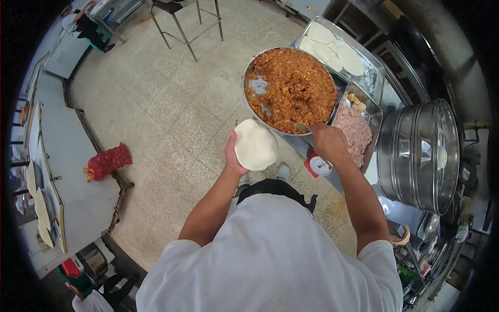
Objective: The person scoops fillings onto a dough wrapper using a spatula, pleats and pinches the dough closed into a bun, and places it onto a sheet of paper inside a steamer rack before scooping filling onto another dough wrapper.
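Observation:
A round white dough wrapper (pixel 257 145) lies across the palm of my left hand (pixel 235 156), thumb at its edge, in front of my body. My right hand (pixel 330 143) is closed around a small flat spatula (pixel 302 127), whose blade dips in at the near rim of a wide metal bowl (pixel 251 105). Most of the spatula's handle is hidden in my fist. Chunky reddish-brown filling (pixel 293 88) is heaped in the bowl, with bare metal showing at its left side.
Right of the bowl stands a metal tray (pixel 378 119) of pale pink minced meat (pixel 353 130). Behind it, another tray (pixel 375 78) holds several dough wrappers (pixel 325 46). A red scale (pixel 318 165) and stacked steamers (pixel 416 156) are nearby. A red net sack (pixel 109 161) lies left.

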{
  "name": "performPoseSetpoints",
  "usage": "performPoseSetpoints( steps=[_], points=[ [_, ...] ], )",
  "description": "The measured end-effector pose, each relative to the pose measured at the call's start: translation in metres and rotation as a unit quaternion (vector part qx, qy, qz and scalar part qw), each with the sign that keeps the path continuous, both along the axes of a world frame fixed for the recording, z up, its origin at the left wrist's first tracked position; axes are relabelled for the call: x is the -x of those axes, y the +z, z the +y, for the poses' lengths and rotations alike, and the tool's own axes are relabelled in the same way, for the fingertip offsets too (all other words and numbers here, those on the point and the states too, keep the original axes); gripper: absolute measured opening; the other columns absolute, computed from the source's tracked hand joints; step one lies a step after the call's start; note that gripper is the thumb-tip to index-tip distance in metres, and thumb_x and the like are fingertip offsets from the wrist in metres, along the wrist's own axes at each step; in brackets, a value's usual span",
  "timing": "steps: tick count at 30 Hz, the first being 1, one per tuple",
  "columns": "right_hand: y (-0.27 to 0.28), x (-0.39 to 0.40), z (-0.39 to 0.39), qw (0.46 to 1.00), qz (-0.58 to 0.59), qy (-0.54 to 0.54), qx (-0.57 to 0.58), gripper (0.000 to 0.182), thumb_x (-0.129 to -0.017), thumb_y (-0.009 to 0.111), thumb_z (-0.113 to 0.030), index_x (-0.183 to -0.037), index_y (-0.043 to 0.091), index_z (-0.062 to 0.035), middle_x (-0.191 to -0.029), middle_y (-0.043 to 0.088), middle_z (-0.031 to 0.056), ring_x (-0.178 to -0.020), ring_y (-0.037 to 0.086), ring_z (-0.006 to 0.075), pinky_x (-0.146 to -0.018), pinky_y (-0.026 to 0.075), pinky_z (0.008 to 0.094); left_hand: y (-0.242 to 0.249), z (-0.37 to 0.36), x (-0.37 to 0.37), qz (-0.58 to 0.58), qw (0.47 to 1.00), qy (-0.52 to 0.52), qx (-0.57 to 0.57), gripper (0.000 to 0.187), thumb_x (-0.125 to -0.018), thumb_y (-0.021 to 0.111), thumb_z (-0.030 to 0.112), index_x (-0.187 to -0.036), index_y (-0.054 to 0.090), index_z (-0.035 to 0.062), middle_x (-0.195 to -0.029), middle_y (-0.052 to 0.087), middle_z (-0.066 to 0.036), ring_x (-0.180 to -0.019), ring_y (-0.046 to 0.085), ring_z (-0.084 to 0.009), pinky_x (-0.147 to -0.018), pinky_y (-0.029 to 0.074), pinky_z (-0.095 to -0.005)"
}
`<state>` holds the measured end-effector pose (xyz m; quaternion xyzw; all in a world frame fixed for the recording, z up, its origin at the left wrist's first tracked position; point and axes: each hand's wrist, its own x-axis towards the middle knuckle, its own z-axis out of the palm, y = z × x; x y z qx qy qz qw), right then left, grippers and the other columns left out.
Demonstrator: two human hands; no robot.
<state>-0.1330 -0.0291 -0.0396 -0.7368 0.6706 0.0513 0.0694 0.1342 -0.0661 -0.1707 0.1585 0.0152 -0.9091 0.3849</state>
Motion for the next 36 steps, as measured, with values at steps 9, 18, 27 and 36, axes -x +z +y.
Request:
performPoseSetpoints(
  steps=[9,18,27,36],
  points=[
    [-0.006,0.007,-0.006,0.998,-0.070,-0.001,-0.002,0.021,-0.077,0.052,-0.009,-0.089,0.068,-0.0029,-0.092,0.068,0.0161,-0.085,0.068,0.0344,-0.074,0.055,0.0445,0.001,0.007,0.022,0.021,1.000,0.021,-0.005,0.072,-0.088,0.053,0.063,-0.139,0.047,0.0132,-0.137,0.053,-0.017,-0.125,0.051,-0.0407,-0.105,0.039,-0.0616],
    [-0.033,0.017,-0.010,0.993,-0.119,-0.011,0.010,0.026,-0.079,0.053,-0.011,-0.098,0.071,-0.0056,-0.097,0.069,0.0164,-0.087,0.067,0.0356,-0.078,0.054,0.0455,0.001,0.011,0.027,0.015,0.999,0.044,-0.007,0.071,-0.087,0.055,0.062,-0.138,0.048,0.0135,-0.135,0.055,-0.016,-0.124,0.053,-0.0403,-0.104,0.039,-0.0616],
    [-0.027,0.023,-0.011,0.964,-0.256,-0.062,0.044,0.024,-0.082,0.057,-0.006,-0.102,0.071,-0.0034,-0.099,0.070,0.0176,-0.088,0.066,0.0378,-0.079,0.053,0.0449,0.002,0.019,0.021,0.011,0.998,0.067,-0.013,0.073,-0.087,0.055,0.061,-0.141,0.045,0.0128,-0.138,0.053,-0.017,-0.126,0.051,-0.0403,-0.106,0.038,-0.0614],
    [0.001,-0.013,0.029,0.940,-0.320,-0.103,0.059,0.029,-0.083,0.057,0.000,-0.108,0.069,-0.0078,-0.097,0.066,0.0165,-0.089,0.064,0.0352,-0.077,0.052,0.0415,0.012,0.022,0.010,0.030,0.996,0.082,-0.008,0.068,-0.088,0.059,0.050,-0.142,0.043,0.0114,-0.138,0.052,-0.017,-0.126,0.050,-0.0415,-0.106,0.037,-0.0609]
  ],
)
